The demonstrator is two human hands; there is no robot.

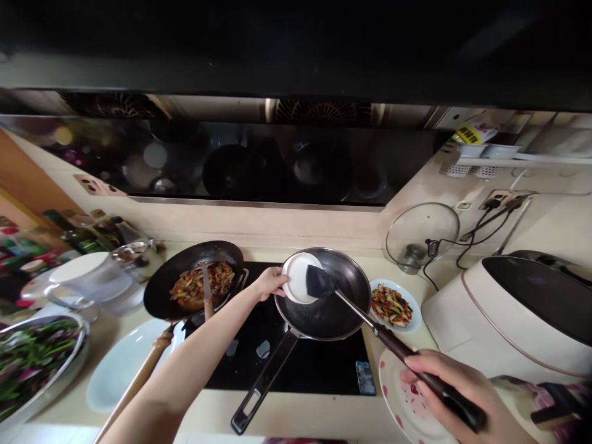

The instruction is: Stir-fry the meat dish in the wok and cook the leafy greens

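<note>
My left hand [272, 283] grips the rim of a small white dish [296, 271], tilted over the frying pan [342, 320]. In my right hand [446, 385] is the dark handle of a spatula [320, 282]. Its black blade lies against the dish's inner face, hiding part of it. The frying pan stands on the black cooktop [319, 370], its handle pointing toward me. Left of it, a wok [161, 290] contains cooked food and another turner [206, 283]; my left forearm passes close to it.
A plate of cooked vegetables [392, 305] sits right of the pan, beside a white appliance [457, 314]. A patterned plate [393, 382] lies beneath my right hand. At left are a pale blue plate [108, 376], a bowl of greens [41, 370] and bottles [74, 231]. A range hood [296, 55] hangs overhead.
</note>
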